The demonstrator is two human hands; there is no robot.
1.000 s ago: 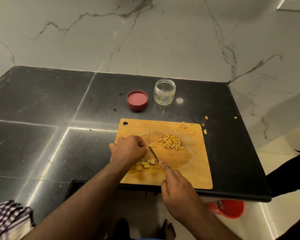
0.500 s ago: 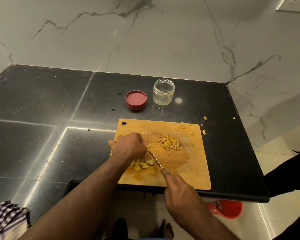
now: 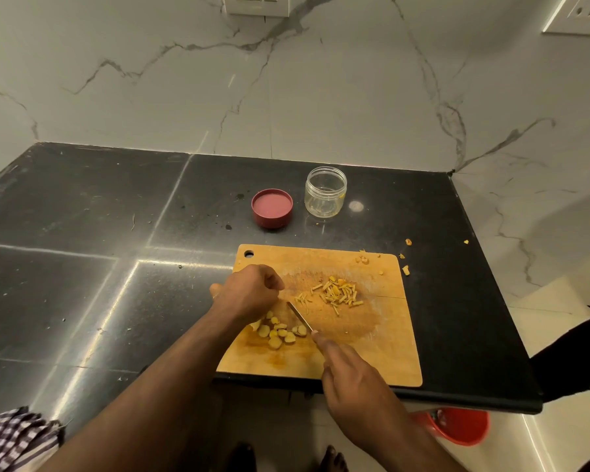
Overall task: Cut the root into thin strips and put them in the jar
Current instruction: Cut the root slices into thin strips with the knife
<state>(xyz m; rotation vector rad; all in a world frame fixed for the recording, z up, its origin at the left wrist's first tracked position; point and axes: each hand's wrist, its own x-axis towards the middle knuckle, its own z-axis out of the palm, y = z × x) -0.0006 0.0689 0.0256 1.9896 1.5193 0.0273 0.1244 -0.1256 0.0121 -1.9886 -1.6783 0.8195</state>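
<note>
The left hand (image 3: 249, 292) is curling over pale sliced root rounds (image 3: 280, 330) (steadying them) while the right hand (image 3: 353, 379) is gripping a thin steel knife (image 3: 299, 315) for slicing strips.

Single head-worn wide-angle view, looking forward and down, close above cutting board (image 3: 382, 352), wall behind

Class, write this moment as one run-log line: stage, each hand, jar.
stage: cutting strips | left hand: steadying root slices | right hand: gripping knife | jar: open, no strips inside
</note>
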